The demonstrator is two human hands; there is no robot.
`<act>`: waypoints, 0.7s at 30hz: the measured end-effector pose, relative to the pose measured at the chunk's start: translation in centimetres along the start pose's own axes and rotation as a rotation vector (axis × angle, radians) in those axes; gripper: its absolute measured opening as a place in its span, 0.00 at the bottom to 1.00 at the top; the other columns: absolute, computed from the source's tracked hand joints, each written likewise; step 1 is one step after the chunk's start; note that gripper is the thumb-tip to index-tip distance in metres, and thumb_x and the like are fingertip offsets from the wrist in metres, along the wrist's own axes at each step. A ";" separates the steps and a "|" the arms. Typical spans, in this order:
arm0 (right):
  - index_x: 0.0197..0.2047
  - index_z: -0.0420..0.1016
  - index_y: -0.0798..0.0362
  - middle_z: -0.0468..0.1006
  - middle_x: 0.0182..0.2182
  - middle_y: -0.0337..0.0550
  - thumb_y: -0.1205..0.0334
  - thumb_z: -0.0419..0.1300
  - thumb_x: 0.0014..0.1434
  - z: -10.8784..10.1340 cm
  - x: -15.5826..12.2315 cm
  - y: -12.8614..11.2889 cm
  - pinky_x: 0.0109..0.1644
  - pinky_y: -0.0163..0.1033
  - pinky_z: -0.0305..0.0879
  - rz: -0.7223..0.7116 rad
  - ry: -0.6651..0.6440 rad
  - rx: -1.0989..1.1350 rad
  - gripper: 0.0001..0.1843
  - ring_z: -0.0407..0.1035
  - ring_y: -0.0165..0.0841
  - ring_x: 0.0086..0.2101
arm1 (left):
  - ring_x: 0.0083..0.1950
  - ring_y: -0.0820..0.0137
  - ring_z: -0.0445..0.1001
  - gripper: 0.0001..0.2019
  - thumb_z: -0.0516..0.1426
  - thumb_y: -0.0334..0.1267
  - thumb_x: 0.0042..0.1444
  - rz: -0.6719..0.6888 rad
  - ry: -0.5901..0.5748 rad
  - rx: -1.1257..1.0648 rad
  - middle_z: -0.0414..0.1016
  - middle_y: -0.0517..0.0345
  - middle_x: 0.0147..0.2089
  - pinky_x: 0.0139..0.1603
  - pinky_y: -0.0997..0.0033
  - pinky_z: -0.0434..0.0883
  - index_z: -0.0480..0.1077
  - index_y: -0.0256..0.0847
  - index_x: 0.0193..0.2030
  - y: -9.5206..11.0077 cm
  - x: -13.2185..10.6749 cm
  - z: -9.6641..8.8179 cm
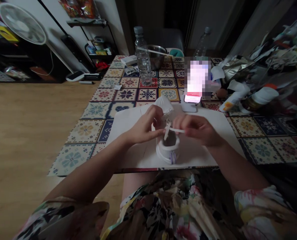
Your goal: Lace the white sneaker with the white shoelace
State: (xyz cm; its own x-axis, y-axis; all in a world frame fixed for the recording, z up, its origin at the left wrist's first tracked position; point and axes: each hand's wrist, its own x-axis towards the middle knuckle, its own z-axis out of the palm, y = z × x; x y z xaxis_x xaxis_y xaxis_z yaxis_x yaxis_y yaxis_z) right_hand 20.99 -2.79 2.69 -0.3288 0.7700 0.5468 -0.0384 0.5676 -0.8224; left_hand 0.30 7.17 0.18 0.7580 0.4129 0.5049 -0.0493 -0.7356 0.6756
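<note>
A white shoe (167, 151) stands upright on a white sheet, its heel with a light purple tab towards me and its toe pointing away. Its white shoelace (176, 130) stretches sideways from above the shoe's opening to my right hand (199, 130), which is closed on it. From the left, my left hand (148, 125) reaches over the laced part, fingers curled and thumb pressed against the lace near the crossing. The exact hold of the left fingertips is partly hidden. Part of the lace hangs over the opening.
The white sheet (130, 156) lies on a patterned tablecloth (74, 158). Beyond the shoe, a lit phone (192, 99) leans on a stand (189, 107). A plastic bottle (143, 63) and a metal bowl (157, 58) stand further back. Bottles and bags crowd the right side.
</note>
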 end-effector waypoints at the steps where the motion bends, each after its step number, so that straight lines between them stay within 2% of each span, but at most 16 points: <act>1: 0.26 0.65 0.48 0.71 0.22 0.34 0.48 0.61 0.62 -0.4 0.0 -0.3 0.41 0.41 0.67 -0.066 -0.044 0.146 0.18 0.70 0.33 0.33 | 0.43 0.66 0.68 0.16 0.64 0.48 0.54 0.008 -0.043 0.022 0.65 0.50 0.45 0.39 0.69 0.72 0.66 0.39 0.37 0.3 0.1 -0.1; 3: 0.23 0.62 0.48 0.69 0.17 0.32 0.46 0.61 0.61 -1.1 0.1 -0.7 0.41 0.42 0.68 -0.171 -0.146 0.332 0.22 0.71 0.33 0.30 | 0.48 0.62 0.68 0.15 0.65 0.47 0.53 0.001 -0.092 0.033 0.65 0.47 0.48 0.46 0.66 0.72 0.69 0.38 0.35 0.7 0.3 -0.3; 5: 0.23 0.65 0.48 0.72 0.19 0.34 0.46 0.58 0.63 -1.4 0.1 -0.6 0.41 0.43 0.68 -0.128 -0.162 0.326 0.22 0.72 0.33 0.31 | 0.49 0.63 0.69 0.13 0.65 0.45 0.53 -0.021 -0.084 -0.009 0.65 0.47 0.49 0.47 0.66 0.72 0.70 0.38 0.35 0.9 0.3 -0.2; 8: 0.27 0.72 0.50 0.77 0.28 0.40 0.52 0.56 0.66 -1.2 0.2 0.3 0.42 0.42 0.66 0.099 0.082 0.026 0.17 0.71 0.34 0.34 | 0.45 0.66 0.69 0.12 0.64 0.44 0.54 -0.069 -0.051 -0.080 0.65 0.48 0.49 0.42 0.70 0.72 0.71 0.37 0.36 0.9 0.2 0.2; 10: 0.31 0.74 0.51 0.76 0.29 0.39 0.59 0.60 0.62 -0.9 0.3 0.9 0.40 0.40 0.65 0.189 0.171 -0.190 0.09 0.69 0.32 0.33 | 0.44 0.68 0.69 0.12 0.65 0.43 0.53 -0.088 -0.043 -0.110 0.65 0.49 0.48 0.39 0.73 0.72 0.71 0.37 0.37 0.8 0.2 0.3; 12: 0.34 0.74 0.52 0.75 0.30 0.38 0.64 0.62 0.58 -0.5 0.4 1.3 0.39 0.38 0.64 0.215 0.120 -0.321 0.01 0.67 0.31 0.32 | 0.43 0.69 0.69 0.12 0.65 0.43 0.53 -0.102 -0.048 -0.136 0.64 0.49 0.47 0.38 0.73 0.72 0.71 0.37 0.37 0.7 0.2 0.4; 14: 0.36 0.73 0.52 0.74 0.32 0.39 0.67 0.62 0.55 -0.2 0.5 1.4 0.39 0.38 0.64 0.180 0.036 -0.398 0.04 0.66 0.31 0.33 | 0.41 0.70 0.69 0.12 0.65 0.43 0.52 -0.120 -0.070 -0.177 0.64 0.49 0.47 0.36 0.74 0.72 0.71 0.37 0.35 0.6 0.2 0.4; 17: 0.33 0.70 0.51 0.71 0.32 0.39 0.72 0.60 0.53 0.1 0.6 1.5 0.39 0.38 0.63 0.082 -0.020 -0.468 0.06 0.65 0.31 0.34 | 0.40 0.71 0.69 0.10 0.64 0.41 0.53 -0.124 -0.117 -0.252 0.65 0.50 0.46 0.35 0.74 0.72 0.70 0.37 0.33 0.7 0.4 0.4; 21: 0.29 0.64 0.50 0.67 0.32 0.38 0.72 0.57 0.54 0.0 0.6 2.0 0.41 0.40 0.63 0.036 -0.046 -0.397 0.08 0.64 0.32 0.35 | 0.42 0.70 0.69 0.11 0.64 0.40 0.54 -0.098 -0.115 -0.260 0.67 0.51 0.44 0.39 0.72 0.70 0.68 0.37 0.29 0.8 0.5 0.5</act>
State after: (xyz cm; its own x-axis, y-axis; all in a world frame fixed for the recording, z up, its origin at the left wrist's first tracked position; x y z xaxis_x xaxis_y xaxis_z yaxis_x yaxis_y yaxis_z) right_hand 20.74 -1.24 1.40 -0.3654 0.7825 0.5041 0.3381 0.6161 -0.7114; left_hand 0.94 6.51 0.68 0.8352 0.4008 0.3767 -0.1260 -0.5273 0.8403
